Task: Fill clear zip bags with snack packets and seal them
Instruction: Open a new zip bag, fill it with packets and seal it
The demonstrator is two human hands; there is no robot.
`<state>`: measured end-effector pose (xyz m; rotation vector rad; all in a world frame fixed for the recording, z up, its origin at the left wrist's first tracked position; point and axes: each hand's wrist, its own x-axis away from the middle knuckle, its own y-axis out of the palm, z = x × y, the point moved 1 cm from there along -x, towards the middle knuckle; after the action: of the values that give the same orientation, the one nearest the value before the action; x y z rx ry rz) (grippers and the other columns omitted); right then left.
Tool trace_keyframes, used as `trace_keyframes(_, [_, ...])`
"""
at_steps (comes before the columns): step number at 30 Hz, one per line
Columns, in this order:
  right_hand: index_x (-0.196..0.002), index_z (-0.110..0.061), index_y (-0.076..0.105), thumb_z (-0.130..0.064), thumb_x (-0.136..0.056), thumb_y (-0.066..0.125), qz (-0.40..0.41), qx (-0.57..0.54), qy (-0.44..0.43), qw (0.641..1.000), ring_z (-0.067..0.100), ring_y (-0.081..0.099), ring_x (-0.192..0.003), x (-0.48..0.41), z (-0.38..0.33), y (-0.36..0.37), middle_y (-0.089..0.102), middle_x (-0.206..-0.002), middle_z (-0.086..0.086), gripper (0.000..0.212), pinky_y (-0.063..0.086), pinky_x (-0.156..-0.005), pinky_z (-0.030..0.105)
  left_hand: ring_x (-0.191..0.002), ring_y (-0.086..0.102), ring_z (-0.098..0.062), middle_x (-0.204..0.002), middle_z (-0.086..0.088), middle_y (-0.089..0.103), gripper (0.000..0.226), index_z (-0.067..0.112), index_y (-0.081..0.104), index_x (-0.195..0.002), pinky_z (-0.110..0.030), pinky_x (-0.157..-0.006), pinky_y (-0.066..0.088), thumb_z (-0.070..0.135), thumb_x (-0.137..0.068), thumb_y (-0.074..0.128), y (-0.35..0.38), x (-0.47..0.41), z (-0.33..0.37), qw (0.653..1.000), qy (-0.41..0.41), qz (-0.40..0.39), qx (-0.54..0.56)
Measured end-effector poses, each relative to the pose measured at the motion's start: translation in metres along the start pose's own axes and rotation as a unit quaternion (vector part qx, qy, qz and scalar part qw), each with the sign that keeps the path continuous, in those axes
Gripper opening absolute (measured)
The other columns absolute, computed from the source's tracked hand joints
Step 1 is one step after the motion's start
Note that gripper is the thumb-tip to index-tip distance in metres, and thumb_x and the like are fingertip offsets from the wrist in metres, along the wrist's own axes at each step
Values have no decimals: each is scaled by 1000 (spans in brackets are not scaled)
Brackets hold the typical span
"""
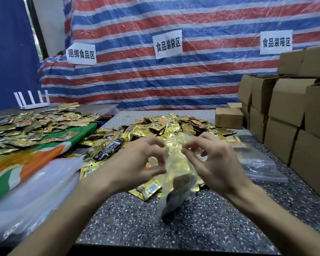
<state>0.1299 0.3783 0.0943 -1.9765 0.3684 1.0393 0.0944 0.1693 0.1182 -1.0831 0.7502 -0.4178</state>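
The clear zip bag (175, 174) hangs upright between the two hands, just above the speckled table (201, 215), with its lower end close to the tabletop and its mouth uppermost. A thin red zip line runs along the top edge. Gold packets show through its film, though the bag is blurred and they cannot be counted. The left hand (137, 163) grasps the bag's left side, thumb and forefinger curled into a ring that pinches the film. The right hand (216, 163) pinches the upper right edge between thumb and forefinger, its other fingers bent and raised. Right behind the bag lies a broad heap of gold snack packets (174, 124), some of them spilling under the hands. A second heap of packets (35, 124) covers the neighbouring surface to the left, partly on a green, orange and white sheet (44, 150). A flat stack of empty clear bags (260, 163) lies on the table to the right, near the cardboard boxes (294, 117). A striped tarpaulin (155, 80) with paper signs (168, 44) hangs behind, and a white router (33, 102) stands at far left.
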Motion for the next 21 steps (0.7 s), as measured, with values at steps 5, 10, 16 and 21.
trace_keyframes(5, [-83,-17,67,-45,-83,66,-86,14,-19,996,4,52,-67,-8,8,-11,56,-77,-12,28,45,-59,19,-104,47,0,-116,13,49,11,29,58,-78,-21,-89,36,35,-88,58,-9,-1,-8,999,-26,19,-21])
trace_keyframes(10, [-78,-35,57,-51,-81,58,-257,101,-42,960,-4,51,-86,-28,29,-28,54,-92,-22,16,44,-72,24,-87,50,-8,-94,7,54,14,31,55,-77,-36,-81,44,37,-89,57,-15,0,-10,995,-63,27,-69])
trace_keyframes(16, [-80,-37,66,-33,-84,68,-337,32,-23,941,7,47,-122,-48,42,-36,52,-131,-8,6,39,-105,32,-60,49,-4,-70,7,58,23,24,61,-76,-22,-55,35,37,-95,62,-20,1,-11,997,-59,19,-49])
trace_keyframes(21, [-88,-26,74,-27,-86,75,-296,-19,7,955,1,64,-84,-52,45,-35,71,-93,-11,3,57,-76,28,-72,62,0,-83,8,69,6,23,70,-92,-12,-64,44,17,-92,67,-24,-3,-17,994,-92,42,44])
